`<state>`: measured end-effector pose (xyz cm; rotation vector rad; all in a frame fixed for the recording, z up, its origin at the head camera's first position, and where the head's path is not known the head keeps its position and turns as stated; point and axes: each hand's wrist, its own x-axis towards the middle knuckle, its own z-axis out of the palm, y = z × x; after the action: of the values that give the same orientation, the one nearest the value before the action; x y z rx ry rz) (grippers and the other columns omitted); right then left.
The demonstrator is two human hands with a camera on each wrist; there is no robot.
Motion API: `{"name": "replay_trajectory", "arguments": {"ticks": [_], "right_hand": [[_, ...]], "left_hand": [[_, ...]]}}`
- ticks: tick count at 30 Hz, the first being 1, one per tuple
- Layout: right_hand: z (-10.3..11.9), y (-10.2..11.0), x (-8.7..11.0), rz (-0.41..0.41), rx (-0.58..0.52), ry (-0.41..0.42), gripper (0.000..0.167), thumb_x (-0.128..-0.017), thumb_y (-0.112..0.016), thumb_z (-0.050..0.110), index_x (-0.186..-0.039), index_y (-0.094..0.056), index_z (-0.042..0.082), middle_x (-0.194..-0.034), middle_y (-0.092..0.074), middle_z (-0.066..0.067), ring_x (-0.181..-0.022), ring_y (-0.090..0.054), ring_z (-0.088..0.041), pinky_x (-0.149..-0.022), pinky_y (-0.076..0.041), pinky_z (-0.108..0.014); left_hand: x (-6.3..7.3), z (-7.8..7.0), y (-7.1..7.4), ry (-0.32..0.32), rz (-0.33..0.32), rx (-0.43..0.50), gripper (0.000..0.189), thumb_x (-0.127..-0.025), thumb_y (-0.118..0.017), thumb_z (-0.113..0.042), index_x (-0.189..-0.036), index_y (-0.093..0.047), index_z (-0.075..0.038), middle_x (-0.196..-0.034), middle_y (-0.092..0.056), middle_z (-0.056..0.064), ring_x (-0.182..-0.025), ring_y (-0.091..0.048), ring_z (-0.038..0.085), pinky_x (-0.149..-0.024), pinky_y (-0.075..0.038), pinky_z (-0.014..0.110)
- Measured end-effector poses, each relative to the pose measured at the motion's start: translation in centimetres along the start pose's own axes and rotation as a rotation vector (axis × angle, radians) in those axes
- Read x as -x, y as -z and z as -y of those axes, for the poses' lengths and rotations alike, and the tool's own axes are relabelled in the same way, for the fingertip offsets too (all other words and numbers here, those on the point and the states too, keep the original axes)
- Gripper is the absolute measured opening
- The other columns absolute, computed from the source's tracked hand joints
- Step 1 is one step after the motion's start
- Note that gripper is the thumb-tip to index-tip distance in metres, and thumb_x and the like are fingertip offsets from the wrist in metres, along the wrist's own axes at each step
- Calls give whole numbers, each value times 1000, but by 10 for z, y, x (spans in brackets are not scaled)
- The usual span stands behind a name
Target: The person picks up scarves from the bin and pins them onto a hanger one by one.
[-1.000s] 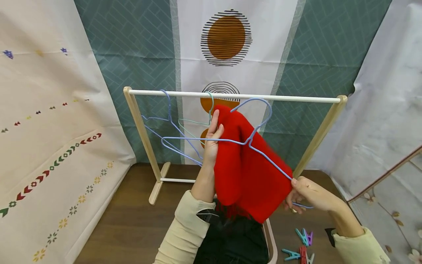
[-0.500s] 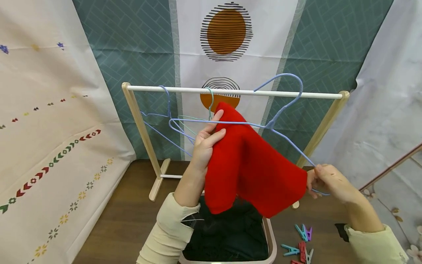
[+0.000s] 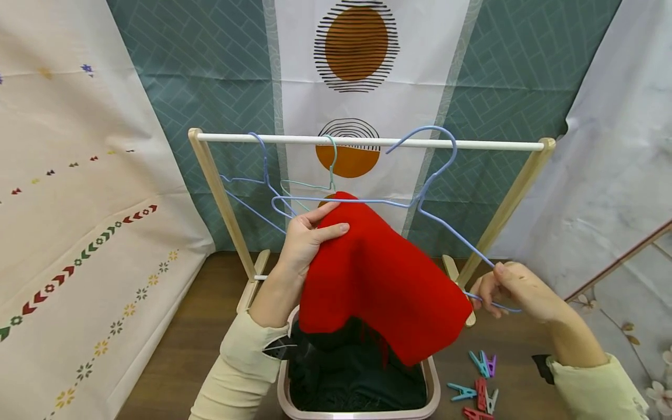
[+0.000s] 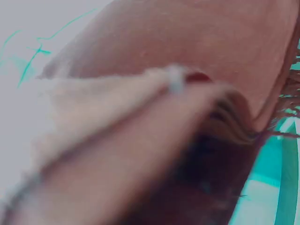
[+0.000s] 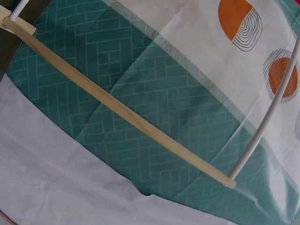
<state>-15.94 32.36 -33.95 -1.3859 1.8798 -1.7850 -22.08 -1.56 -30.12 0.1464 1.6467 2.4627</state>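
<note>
A red fringed scarf (image 3: 378,280) hangs in folds from my left hand (image 3: 296,248), which pinches its upper left edge between thumb and fingers. Across the scarf's top runs the left arm of a blue clothes hanger (image 3: 415,201), near my left fingertips. My right hand (image 3: 520,291) grips this hanger at its right end. The scarf's right corner lies just left of my right fingers; whether they touch is unclear. Dim, blurred shapes of hand and cloth (image 4: 220,42) fill the left wrist view. My right hand is out of the right wrist view.
A rack with a white rail (image 3: 488,144) and wooden posts (image 3: 223,204) stands ahead. On its rail hang another blue hanger (image 3: 265,169) and a green hanger (image 3: 332,166). Below are a pink basket (image 3: 432,385) with dark cloth and several clothespins (image 3: 480,388).
My left hand has moved left and down with the scarf. The hanger and right hand have shifted right overall, and the scarf's right corner has drawn away from my right hand.
</note>
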Motion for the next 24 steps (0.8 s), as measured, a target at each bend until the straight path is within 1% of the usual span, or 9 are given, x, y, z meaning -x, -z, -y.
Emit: {"name": "replay_trajectory", "arguments": {"ticks": [2, 5, 10, 12, 14, 16, 20, 23, 24], "right_hand": [[-1, -1, 0, 10, -15, 12, 51, -100, -8, 3, -76, -52, -5, -66, -53, -14, -65, -53, -20, -37, -36, -32], [-1, -3, 0, 33, -18, 43, 51, -99, -7, 2, -76, -53, -5, -67, -54, -14, -69, -54, -20, -37, -37, -30], [0, -6, -4, 61, 5, 93, 51, -99, -8, 1, -76, -52, -4, -62, -52, -14, -66, -53, -21, -39, -40, -29], [1, -7, -5, 68, 6, 100, 50, -99, -8, 1, -75, -52, -4, -59, -50, -14, -69, -53, -22, -41, -40, -30], [2, -8, -5, 68, 12, 98, 50, -99, -8, 0, -74, -52, -4, -58, -49, -13, -70, -53, -21, -42, -41, -31], [1, -9, -4, 67, 18, 96, 50, -99, -9, -1, -75, -52, -4, -58, -49, -13, -68, -53, -21, -43, -41, -31], [0, -9, -4, 60, 33, 98, 50, -98, -9, -3, -76, -54, -3, -59, -52, -13, -60, -50, -21, -41, -41, -27], [0, -9, -4, 55, 41, 92, 50, -98, -9, -3, -76, -54, -3, -58, -51, -12, -63, -52, -21, -42, -41, -29], [0, -10, -3, 55, 43, 87, 50, -98, -9, -3, -75, -54, -2, -58, -51, -12, -64, -52, -20, -43, -41, -29]], "left_hand": [[0, 1, 3, -16, -11, -59, 49, -78, -66, 5, -124, -57, -7, -114, -56, 10, -84, -57, 19, -65, -51, 26], [1, 1, 5, -67, -20, -204, 50, -76, -69, 3, -123, -58, -8, -112, -57, 12, -87, -56, 21, -69, -51, 28], [2, 3, 6, -210, -50, -498, 48, -74, -71, -2, -120, -59, -4, -110, -60, 11, -91, -55, 23, -75, -49, 32], [2, 4, 6, -263, -45, -571, 45, -75, -71, -2, -119, -60, -2, -112, -62, 8, -93, -55, 22, -77, -49, 33], [2, 4, 6, -290, -22, -615, 43, -75, -69, -1, -117, -61, -2, -114, -62, 6, -98, -54, 20, -79, -48, 34], [2, 3, 7, -280, 7, -653, 37, -77, -68, -1, -113, -64, -3, -114, -62, 5, -101, -53, 19, -79, -47, 33], [1, 1, 10, -179, 70, -707, 21, -81, -65, -3, -101, -70, -5, -110, -62, 5, -101, -51, 21, -76, -45, 33], [-1, 0, 11, -122, 145, -703, 15, -84, -62, -3, -97, -69, -4, -114, -58, 6, -105, -47, 23, -79, -44, 36], [-2, -1, 12, -103, 163, -698, 16, -83, -63, -4, -98, -68, -4, -119, -54, 7, -109, -44, 23, -81, -43, 37]]}}
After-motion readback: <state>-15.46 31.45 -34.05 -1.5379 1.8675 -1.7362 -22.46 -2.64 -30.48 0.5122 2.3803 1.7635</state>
